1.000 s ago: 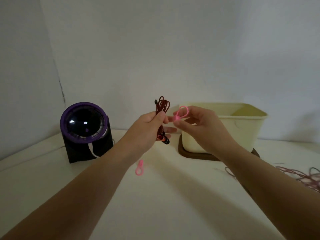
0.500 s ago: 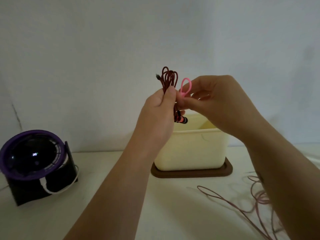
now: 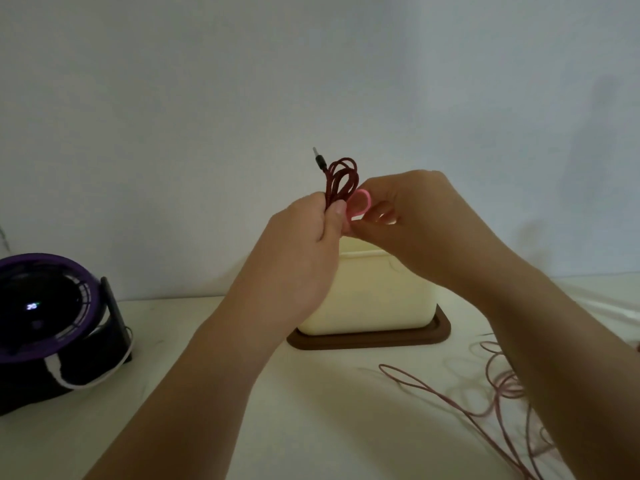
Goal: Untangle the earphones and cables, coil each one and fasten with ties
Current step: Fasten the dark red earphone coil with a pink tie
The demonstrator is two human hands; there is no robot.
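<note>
Red cable [image 3: 341,180], wound into a small bundle, is held up at the middle of the view in front of the wall, its metal plug [image 3: 319,160] sticking out at 11 o'clock of the loops. The left hand [image 3: 298,258] has its grip curled round the bundle's lower part, thumb pressed against the strands. At 3 o'clock of the bundle, the right hand [image 3: 412,220] pinches a pink tie [image 3: 360,202] in its grip, the tie's loop just beside the strands. At 6 o'clock of the hands, a cream box [image 3: 377,299] stands on a brown tray [image 3: 370,337] on the worktop [image 3: 311,410]. A purple-rimmed fan [image 3: 52,323] sits at 8 o'clock, and a loose pink cable [image 3: 485,403] sprawls at 4 o'clock.
</note>
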